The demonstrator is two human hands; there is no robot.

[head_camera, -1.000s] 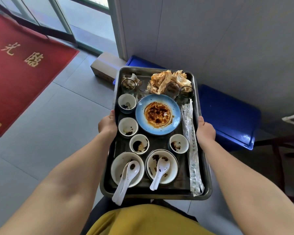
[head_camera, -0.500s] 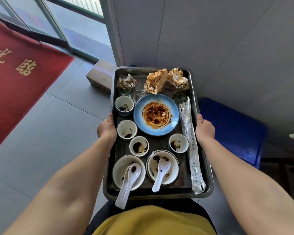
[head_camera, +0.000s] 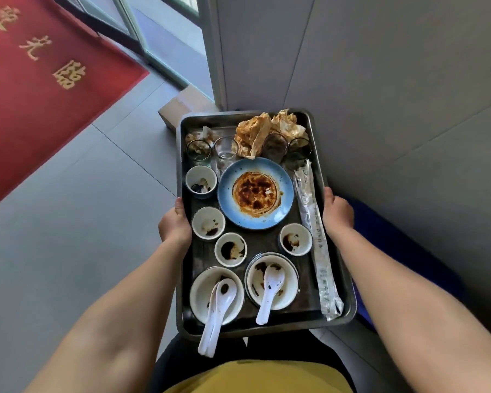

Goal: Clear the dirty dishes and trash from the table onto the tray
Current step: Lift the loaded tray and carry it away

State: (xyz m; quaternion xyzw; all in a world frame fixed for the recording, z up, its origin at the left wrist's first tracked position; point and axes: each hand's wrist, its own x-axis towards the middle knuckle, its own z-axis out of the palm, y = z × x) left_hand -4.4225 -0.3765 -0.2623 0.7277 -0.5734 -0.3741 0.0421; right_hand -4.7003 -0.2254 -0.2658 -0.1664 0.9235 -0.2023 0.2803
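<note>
Left hand (head_camera: 174, 222), right hand (head_camera: 338, 211) still grip tray (head_camera: 295, 324) edges; blue crate (head_camera: 380, 222) now mostly hidden, seemingly beneath.

Single head-mounted wide-angle view, pitched forward and steeply down. Close range: the tray (head_camera: 309, 296) fills centre frame, long axis running away from the lens. Forearms enter from both bottom corners, with the left hand (head_camera: 174, 226) and right hand (head_camera: 338, 211) at mid-height. The frame is rolled: floor (head_camera: 68, 222) and red mat (head_camera: 40, 80) fall left, grey wall (head_camera: 380, 80) right. Lines bend toward the edges.
</note>
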